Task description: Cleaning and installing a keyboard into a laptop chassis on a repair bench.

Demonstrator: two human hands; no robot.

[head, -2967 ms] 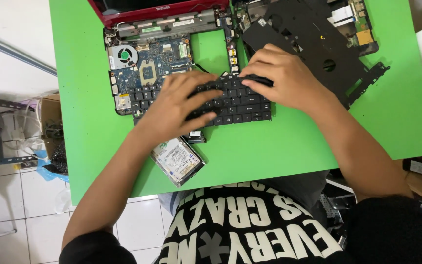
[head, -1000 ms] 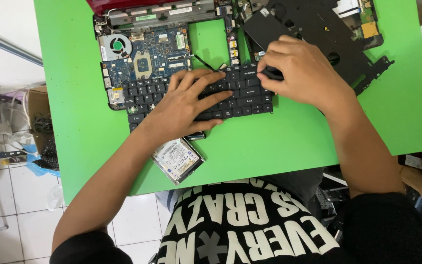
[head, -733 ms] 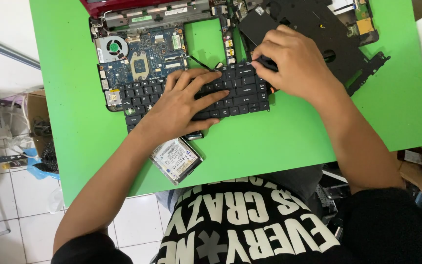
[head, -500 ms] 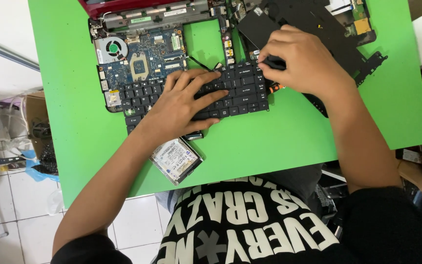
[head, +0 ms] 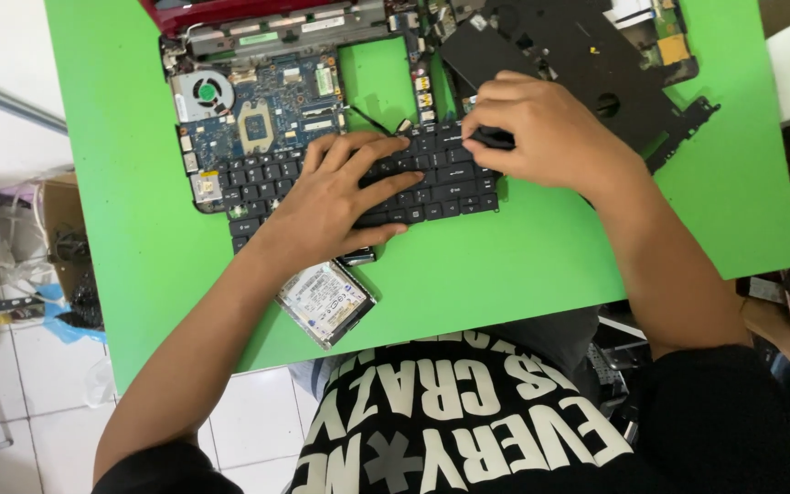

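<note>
On the left, white floor tiles (head: pixel 11 384) border the green surface (head: pixel 121 183). A circuit board (head: pixel 258 110) lies beside a hard drive (head: pixel 326 302). The left hand (head: pixel 326 206) rests flat, fingers spread, on the black keyboard (head: pixel 441 178); the right hand (head: pixel 550 133) pinches its upper right edge. A black cover (head: pixel 587 55) is cut off above.

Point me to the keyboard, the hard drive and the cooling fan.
keyboard (head: pixel 450 178): head view, bare keys between the two hands.
hard drive (head: pixel 325 302): head view, middle of its labelled top face.
cooling fan (head: pixel 205 93): head view, hub of the round fan.
</note>
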